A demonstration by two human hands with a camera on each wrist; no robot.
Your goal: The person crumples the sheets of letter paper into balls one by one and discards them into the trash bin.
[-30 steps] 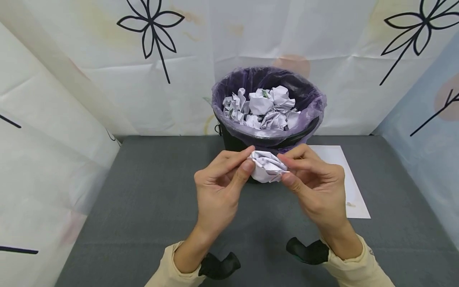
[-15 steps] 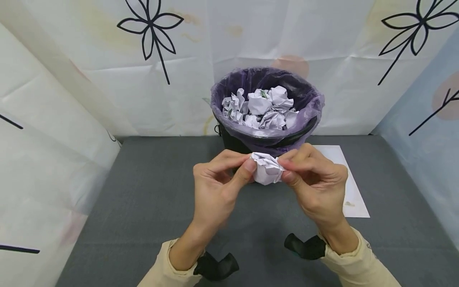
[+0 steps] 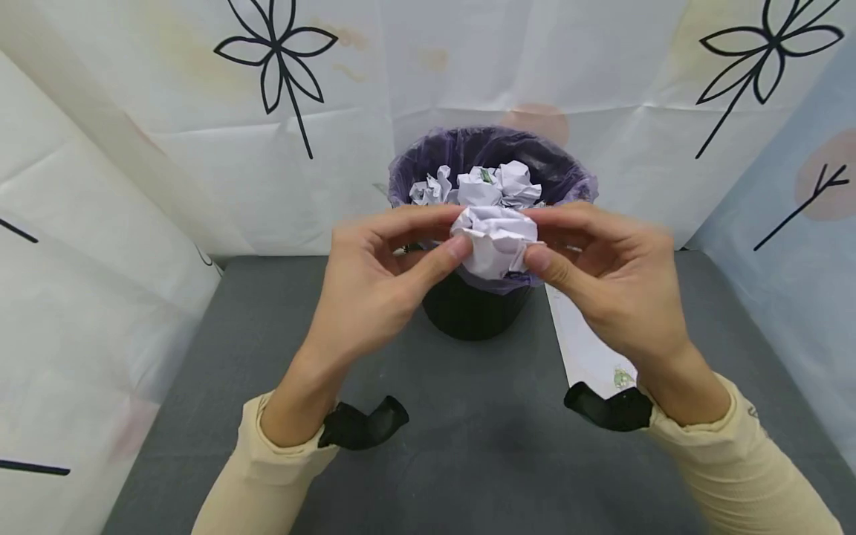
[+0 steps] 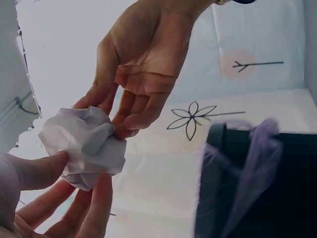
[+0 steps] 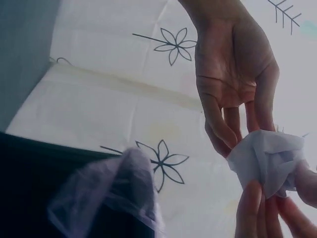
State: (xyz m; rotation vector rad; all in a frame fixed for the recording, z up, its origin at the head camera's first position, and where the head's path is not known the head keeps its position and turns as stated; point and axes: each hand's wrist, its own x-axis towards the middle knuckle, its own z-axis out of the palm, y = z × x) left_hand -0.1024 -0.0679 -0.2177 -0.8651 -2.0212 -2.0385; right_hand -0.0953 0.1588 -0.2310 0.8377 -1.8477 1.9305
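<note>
Grey tabletop point(image 3: 468, 468) meets flower-printed wall point(image 3: 461, 67); left hand point(image 3: 374, 279) and right hand point(image 3: 622, 279) pinch a paper ball point(image 3: 496, 241).

The paper ball point(image 3: 495, 241) hides part of the bin point(image 3: 476, 312), and the green mark point(image 3: 623, 378) on the sheet point(image 3: 588, 351) is indistinct.

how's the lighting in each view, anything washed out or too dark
Head view: fairly even light, soft shadow on the table; left wrist view: backdrop washed out above the paper ball; right wrist view: bin nearly black at lower left.
</note>
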